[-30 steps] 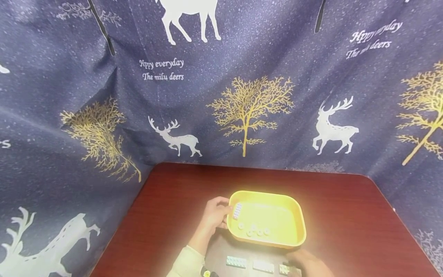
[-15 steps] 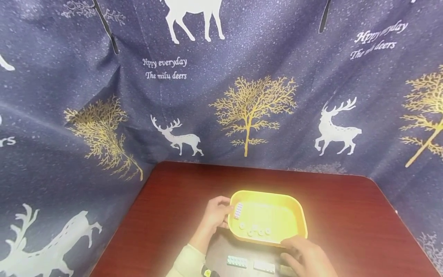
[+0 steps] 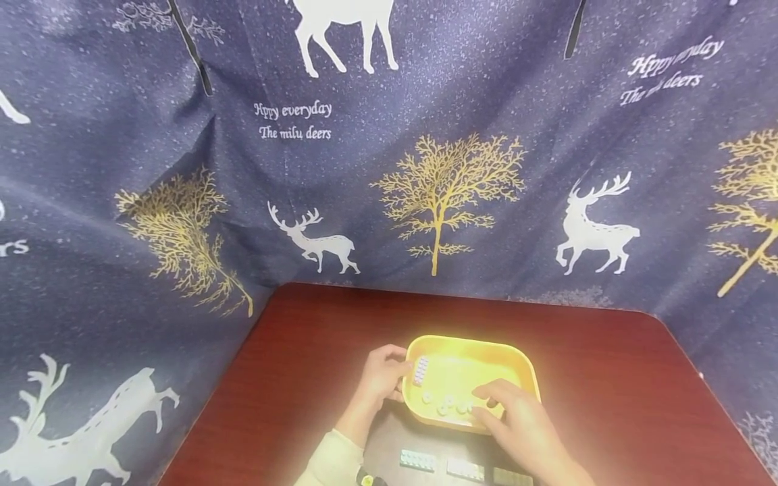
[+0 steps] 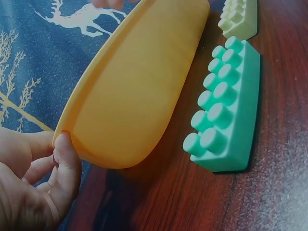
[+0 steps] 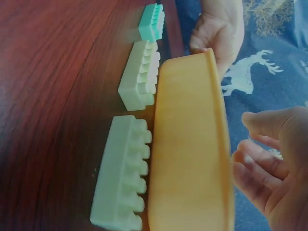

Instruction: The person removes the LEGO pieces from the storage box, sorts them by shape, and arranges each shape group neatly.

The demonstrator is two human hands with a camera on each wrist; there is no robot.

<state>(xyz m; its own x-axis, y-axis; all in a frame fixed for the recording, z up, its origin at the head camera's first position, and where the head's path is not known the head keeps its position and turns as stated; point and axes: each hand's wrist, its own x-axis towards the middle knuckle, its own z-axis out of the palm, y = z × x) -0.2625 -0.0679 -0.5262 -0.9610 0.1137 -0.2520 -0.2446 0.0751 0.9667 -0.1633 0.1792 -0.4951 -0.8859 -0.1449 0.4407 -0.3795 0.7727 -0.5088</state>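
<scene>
A yellow plastic tray (image 3: 516, 358) stands on the table, and my left hand (image 3: 381, 375) grips its left end. In the left wrist view the thumb (image 4: 65, 149) pinches the rim from outside. My right hand (image 3: 515, 415) reaches over the tray's near right side, thumb and index finger apart. Its fingertips are close over several small white round pieces (image 3: 442, 410) on the tray floor. Nothing shows between the fingers (image 5: 260, 163) in the right wrist view. A pale pink-and-white studded brick (image 3: 421, 371) lies at the tray's left wall.
In front of the tray a row of toy building bricks lies on the table: a teal brick (image 4: 228, 106), a cream brick (image 5: 137, 77) and a pale green brick (image 5: 118, 178). Dark red table (image 3: 328, 337) extends around them. A blue deer-print cloth (image 3: 389, 223) hangs behind.
My right hand has moved from beside the pale green brick, up over the near rim and into the tray. The left hand keeps its grip on the tray.
</scene>
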